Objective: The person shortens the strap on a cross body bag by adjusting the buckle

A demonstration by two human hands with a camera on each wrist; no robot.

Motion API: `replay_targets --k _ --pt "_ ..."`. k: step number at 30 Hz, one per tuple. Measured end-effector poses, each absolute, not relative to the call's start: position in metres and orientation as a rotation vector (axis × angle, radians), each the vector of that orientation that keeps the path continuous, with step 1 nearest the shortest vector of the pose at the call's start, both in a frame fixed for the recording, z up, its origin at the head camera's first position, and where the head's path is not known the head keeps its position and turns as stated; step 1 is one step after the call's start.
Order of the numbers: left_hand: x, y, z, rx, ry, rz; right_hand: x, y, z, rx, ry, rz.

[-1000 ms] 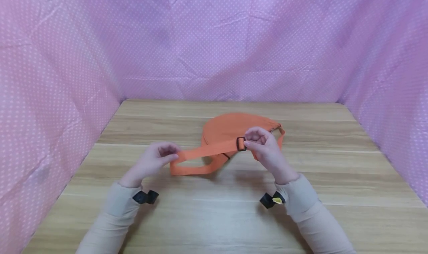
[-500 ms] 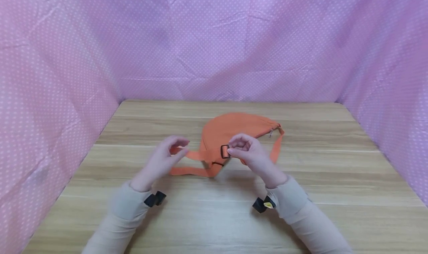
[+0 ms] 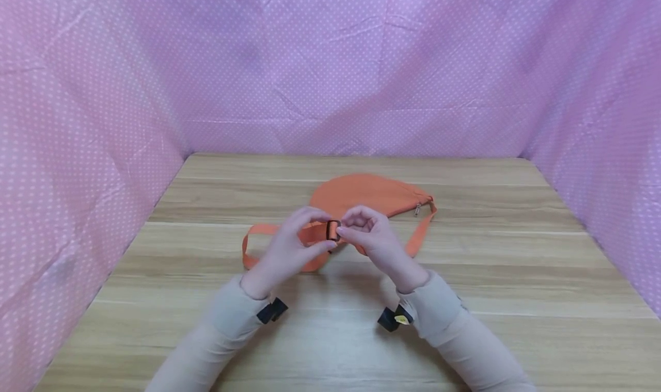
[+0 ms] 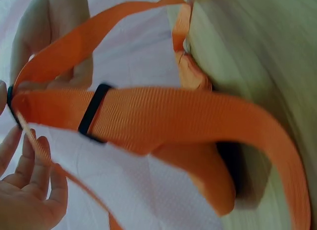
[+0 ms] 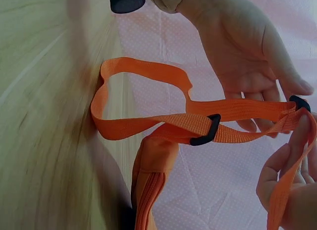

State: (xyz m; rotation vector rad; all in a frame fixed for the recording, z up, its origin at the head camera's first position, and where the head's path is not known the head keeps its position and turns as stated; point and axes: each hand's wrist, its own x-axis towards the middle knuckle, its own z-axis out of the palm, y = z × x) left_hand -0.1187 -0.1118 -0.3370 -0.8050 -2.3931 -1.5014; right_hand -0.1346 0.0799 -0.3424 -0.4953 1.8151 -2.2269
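Note:
An orange waist bag [image 3: 361, 194] lies on the table with its strap [image 3: 263, 229] raised in front of it. My right hand [image 3: 377, 240] pinches the black strap buckle [image 3: 333, 230] at its right edge between thumb and fingertips. Around the buckle's other side, my left hand [image 3: 286, 248] holds its thumb and fingers spread, fingertips right at the frame. A second black strap ring [image 5: 213, 131] sits on the webbing in the right wrist view. From the buckle, a length of webbing [image 5: 280, 198] hangs down past the right hand.
The wooden table [image 3: 206, 197] reaches back to a pink dotted cloth [image 3: 351, 65] that surrounds it on three sides. A zipper pull [image 3: 417, 210] hangs at the bag's right end. Small black cameras sit at both wrists.
My left hand has let go of the strap's left end and moved right to the buckle. My right hand has carried the buckle leftward, and the strap now loops out behind the left hand.

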Motion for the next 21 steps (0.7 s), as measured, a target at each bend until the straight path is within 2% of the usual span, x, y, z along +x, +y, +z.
replay_targets --k 8,21 --pt "-0.119 -0.107 -0.339 -0.778 -2.364 -1.509 -0.133 0.080 -0.341 -0.489 1.845 -2.218" --pt "-0.112 -0.116 -0.343 -0.761 -2.411 -1.545 -0.137 0.104 -0.349 -0.636 2.055 -1.893"
